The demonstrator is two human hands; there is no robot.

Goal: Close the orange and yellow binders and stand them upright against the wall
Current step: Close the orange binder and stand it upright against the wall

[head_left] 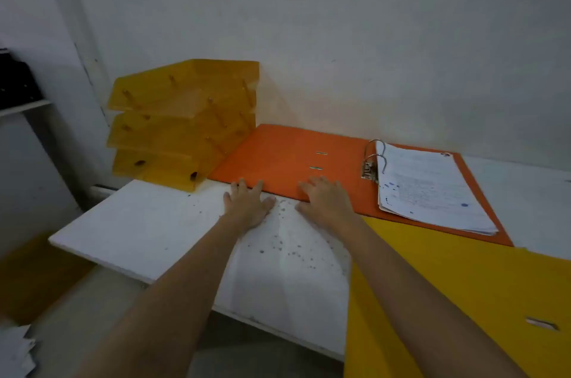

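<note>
1. the stacked amber trays (pixel 182 121) stand at the far left of the surface (pixel 148 223), against the wall (pixel 340 37); i'll place everything else from them.
2. just right of the trays the orange binder (pixel 287 158) lies flat and wide open, its left cover touching their base, its metal rings (pixel 375 155) standing up and a sheaf of papers (pixel 432 189) on its right half.
3. the left hand (pixel 248 203) lies in front of the trays' right corner, palm down, fingers spread, tips on the near edge of the open cover; its grip has hold of nothing.
4. the right hand (pixel 324 201) is a little further right, also flat, fingers resting on the same cover edge; whether any are hooked under it i cannot tell.
5. further right and nearer to me, the yellow binder (pixel 463 300) lies flat on the surface, overlapped along its far edge by the orange one; it looks open too, though it runs out of view.
6. so by my reckoning nothing is finished: neither binder is closed, neither stands upright against the wall. the hands look set to lift the orange cover first; the yellow one waits.
</note>
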